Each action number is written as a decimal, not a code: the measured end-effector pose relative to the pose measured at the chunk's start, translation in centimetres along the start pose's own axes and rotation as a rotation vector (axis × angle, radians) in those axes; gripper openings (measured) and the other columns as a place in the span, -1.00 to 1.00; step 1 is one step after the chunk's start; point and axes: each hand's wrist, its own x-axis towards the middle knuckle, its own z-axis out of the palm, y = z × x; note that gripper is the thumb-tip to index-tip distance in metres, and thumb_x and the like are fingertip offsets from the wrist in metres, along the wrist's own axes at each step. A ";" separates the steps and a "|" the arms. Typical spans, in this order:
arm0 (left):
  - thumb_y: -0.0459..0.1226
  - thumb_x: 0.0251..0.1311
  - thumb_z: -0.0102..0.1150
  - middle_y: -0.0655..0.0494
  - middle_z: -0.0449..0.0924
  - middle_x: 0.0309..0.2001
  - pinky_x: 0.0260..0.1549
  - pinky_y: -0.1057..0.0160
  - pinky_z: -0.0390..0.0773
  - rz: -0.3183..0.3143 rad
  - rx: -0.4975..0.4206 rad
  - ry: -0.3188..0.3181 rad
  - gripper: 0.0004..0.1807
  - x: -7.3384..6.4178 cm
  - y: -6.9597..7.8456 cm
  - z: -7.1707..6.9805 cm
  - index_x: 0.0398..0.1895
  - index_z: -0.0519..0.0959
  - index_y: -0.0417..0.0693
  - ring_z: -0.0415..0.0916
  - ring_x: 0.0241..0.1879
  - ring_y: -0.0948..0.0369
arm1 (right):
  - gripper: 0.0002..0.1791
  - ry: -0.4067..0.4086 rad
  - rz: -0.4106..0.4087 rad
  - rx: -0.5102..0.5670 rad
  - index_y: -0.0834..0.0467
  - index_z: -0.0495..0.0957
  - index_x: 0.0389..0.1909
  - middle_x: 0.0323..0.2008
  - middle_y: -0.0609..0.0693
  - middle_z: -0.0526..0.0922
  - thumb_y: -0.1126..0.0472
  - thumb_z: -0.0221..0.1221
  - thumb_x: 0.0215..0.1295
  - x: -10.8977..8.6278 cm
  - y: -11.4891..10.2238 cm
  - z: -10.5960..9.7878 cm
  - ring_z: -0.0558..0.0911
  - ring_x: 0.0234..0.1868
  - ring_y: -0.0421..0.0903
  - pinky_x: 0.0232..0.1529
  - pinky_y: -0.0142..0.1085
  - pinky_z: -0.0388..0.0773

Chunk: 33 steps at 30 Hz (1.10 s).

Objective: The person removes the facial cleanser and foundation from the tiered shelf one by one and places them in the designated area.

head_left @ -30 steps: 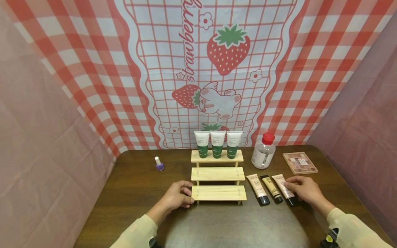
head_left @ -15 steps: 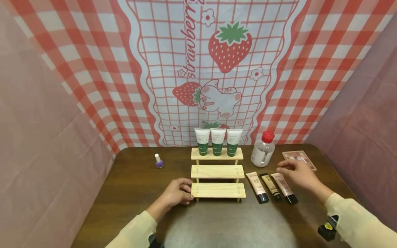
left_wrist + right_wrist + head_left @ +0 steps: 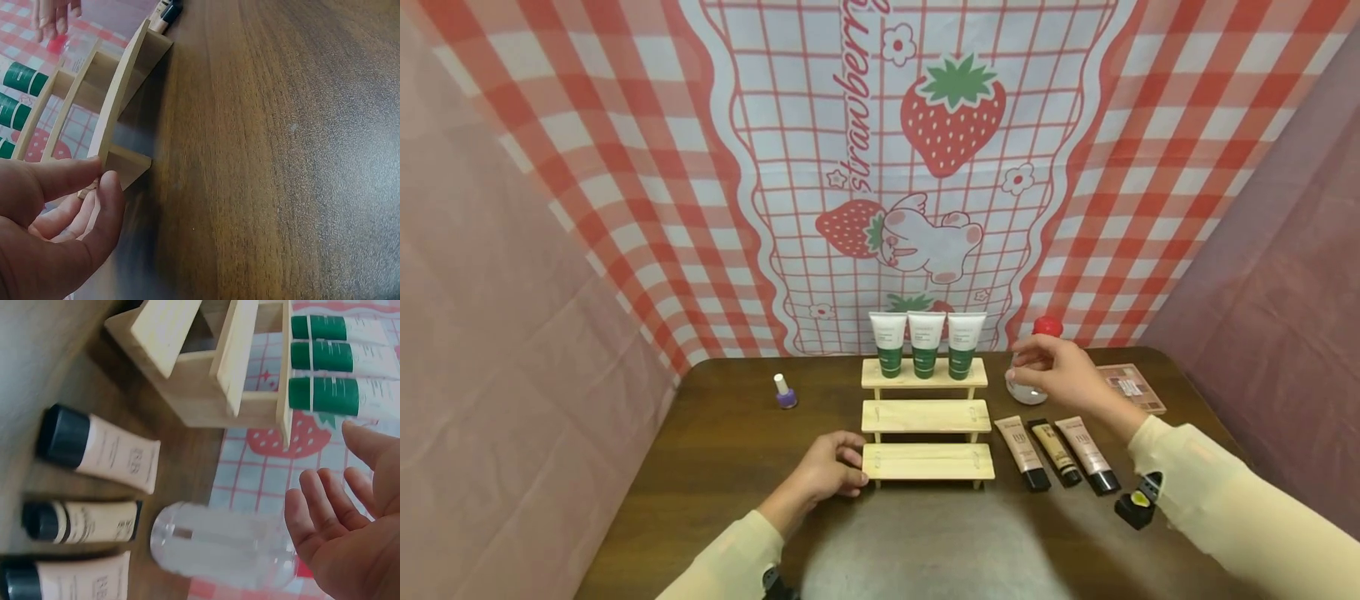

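Note:
A three-step wooden display rack [image 3: 928,461] stands mid-table. My left hand [image 3: 829,467] pinches the left end of its lowest step, thumb and index finger at the board edge [image 3: 111,119] in the left wrist view. Three white-and-green tubes [image 3: 927,344] stand cap-down along the top step. My right hand [image 3: 1060,375] is in front of a clear bottle [image 3: 1028,393] with a red cap [image 3: 1047,327], covering part of it in the head view. In the right wrist view its fingers are loosely bent beside the bottle [image 3: 219,544], holding nothing.
Right of the rack lie two pinkish BB cream tubes [image 3: 1021,450] with a yellowish tube [image 3: 1056,450] between them. An eyeshadow palette [image 3: 1133,387] lies at the back right. A purple nail polish bottle [image 3: 786,393] stands at the left. A strawberry-print cloth [image 3: 955,117] hangs behind.
My right hand has left the rightmost BB cream tube, risen past the palette and moved left to the red-capped bottle. The left hand has kept its hold on the rack.

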 end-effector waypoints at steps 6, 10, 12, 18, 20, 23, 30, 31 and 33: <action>-0.72 -0.04 0.31 -0.18 0.49 -0.22 -0.49 0.19 0.77 -0.003 0.005 0.001 -0.35 0.0 0.0 0.0 0.21 0.41 -0.46 0.57 -0.48 0.17 | -0.37 -0.024 -0.022 0.070 0.30 0.47 0.31 0.11 0.34 0.66 0.15 0.41 0.30 0.9 -1.1 1.5 0.71 0.04 0.17 -0.09 -0.24 0.76; -0.73 -0.05 0.31 -0.18 0.49 -0.23 -0.50 0.17 0.77 -0.004 0.008 0.012 -0.34 -0.1 -0.2 0.1 0.21 0.41 -0.46 0.56 -0.49 0.16 | -0.34 -0.024 -0.023 0.077 0.28 0.44 0.34 0.13 0.34 0.64 0.12 0.41 0.29 1.4 -1.7 2.3 0.69 0.06 0.19 -0.01 -0.07 0.76; -0.74 -0.06 0.31 -0.18 0.49 -0.23 -0.50 0.16 0.77 -0.004 0.014 0.018 -0.33 -0.1 -0.2 0.2 0.22 0.41 -0.46 0.56 -0.49 0.16 | -0.32 -0.026 -0.018 0.065 0.26 0.43 0.35 0.13 0.33 0.63 0.09 0.41 0.30 1.5 -2.0 2.5 0.68 0.08 0.18 0.01 -0.04 0.75; -0.74 -0.05 0.30 -0.16 0.49 -0.24 -0.51 0.16 0.77 -0.007 0.011 0.019 -0.33 0.0 -0.2 0.2 0.22 0.41 -0.45 0.57 -0.50 0.16 | -0.32 -0.027 -0.014 0.064 0.28 0.40 0.37 0.13 0.33 0.62 0.13 0.40 0.32 1.8 -2.5 3.0 0.67 0.09 0.19 0.03 -0.03 0.74; -0.74 -0.05 0.30 -0.15 0.49 -0.24 -0.51 0.16 0.78 -0.009 0.009 0.017 -0.33 0.0 -0.2 0.2 0.22 0.41 -0.45 0.57 -0.50 0.17 | -0.32 -0.022 -0.011 0.066 0.27 0.41 0.36 0.13 0.32 0.63 0.12 0.40 0.30 2.0 -2.5 3.1 0.68 0.09 0.19 0.03 -0.01 0.74; -0.74 -0.05 0.30 -0.15 0.49 -0.24 -0.50 0.17 0.78 -0.016 0.005 0.014 -0.34 0.0 -0.2 0.1 0.22 0.41 -0.45 0.58 -0.50 0.17 | -0.32 -0.015 -0.013 0.062 0.25 0.43 0.34 0.13 0.30 0.63 0.09 0.42 0.28 2.1 -2.4 3.1 0.68 0.09 0.20 0.03 0.00 0.74; -0.74 -0.04 0.29 -0.16 0.49 -0.23 -0.50 0.19 0.77 -0.015 -0.002 0.005 -0.35 0.1 -0.2 0.2 0.21 0.41 -0.45 0.58 -0.49 0.17 | -0.29 -0.016 -0.011 0.066 0.24 0.42 0.35 0.14 0.29 0.63 0.06 0.43 0.27 2.5 -2.6 3.2 0.68 0.10 0.21 0.00 -0.01 0.75; -0.74 -0.04 0.29 -0.16 0.49 -0.23 -0.50 0.19 0.77 -0.015 -0.003 0.005 -0.35 0.1 -0.2 0.2 0.21 0.41 -0.45 0.58 -0.49 0.17 | -0.29 -0.017 -0.009 0.070 0.25 0.41 0.35 0.13 0.29 0.63 0.07 0.43 0.27 2.6 -2.6 3.3 0.68 0.10 0.22 -0.01 -0.02 0.75; -0.74 -0.04 0.29 -0.16 0.49 -0.23 -0.50 0.19 0.77 -0.015 -0.002 0.007 -0.35 0.1 -0.2 0.2 0.21 0.41 -0.45 0.58 -0.48 0.17 | -0.28 -0.021 -0.008 0.078 0.25 0.41 0.36 0.13 0.29 0.63 0.06 0.43 0.27 2.6 -2.6 3.3 0.68 0.10 0.22 -0.02 -0.03 0.75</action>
